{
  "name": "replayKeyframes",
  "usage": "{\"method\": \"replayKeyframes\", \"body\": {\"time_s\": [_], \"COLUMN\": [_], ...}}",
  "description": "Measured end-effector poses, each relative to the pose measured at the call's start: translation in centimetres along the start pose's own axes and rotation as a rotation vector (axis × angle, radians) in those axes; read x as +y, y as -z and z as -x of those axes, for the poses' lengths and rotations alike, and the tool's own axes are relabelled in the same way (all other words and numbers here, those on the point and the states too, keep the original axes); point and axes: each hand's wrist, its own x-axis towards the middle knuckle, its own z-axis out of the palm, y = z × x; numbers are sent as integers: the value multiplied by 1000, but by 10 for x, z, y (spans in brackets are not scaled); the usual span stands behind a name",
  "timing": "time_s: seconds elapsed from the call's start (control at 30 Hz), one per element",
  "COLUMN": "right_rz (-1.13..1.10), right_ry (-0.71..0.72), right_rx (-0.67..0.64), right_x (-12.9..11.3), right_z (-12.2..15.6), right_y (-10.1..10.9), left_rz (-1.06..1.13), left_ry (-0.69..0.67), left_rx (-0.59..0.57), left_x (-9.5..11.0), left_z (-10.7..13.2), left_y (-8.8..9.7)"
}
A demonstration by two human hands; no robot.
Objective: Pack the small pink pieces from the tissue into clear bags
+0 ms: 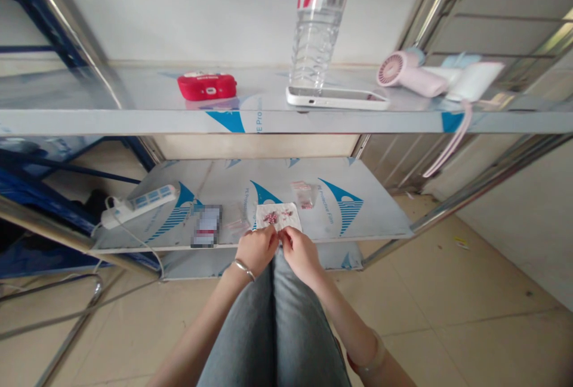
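Observation:
My left hand point(258, 249) and my right hand point(301, 254) meet close together at the front edge of the lower shelf, above my knees. The fingers of both are pinched closed, and whatever sits between them is too small to make out. Just beyond the fingertips lies a white cloth point(264, 209) with small dark red beads point(271, 218) in loose clusters on it. A small clear plastic bag point(305, 194) containing reddish bits rests behind it to the right. Left of the cloth is another clear bag point(236, 220), its contents unclear.
On the lower shelf point(376, 214) are a phone-like device point(206, 226) with a blurred screen and a white power strip point(150, 199) with cables. The upper shelf holds a red case point(207, 86), a clear bottle point(316, 40), a white-edged phone point(335, 99) and a pink handheld fan point(414, 73).

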Motion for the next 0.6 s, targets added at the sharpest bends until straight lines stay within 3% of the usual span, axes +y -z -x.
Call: {"method": "replayKeyframes", "body": {"time_s": [0.2, 0.4, 0.5, 0.6], "right_rz": [243, 196, 109, 4], "right_ry": [-51, -80, -5, 122], "right_rx": [46, 200, 253, 223], "right_x": [-2, 13, 15, 13], "right_z": [1, 5, 8, 12], "right_y": [0, -6, -17, -25], "left_rz": [-59, 66, 140, 177], "left_ry": [65, 143, 165, 156], "left_rx": [53, 112, 122, 105], "left_x": [2, -13, -14, -14], "left_z": [-2, 2, 5, 7], "left_y": [-6, -19, -25, -27]}}
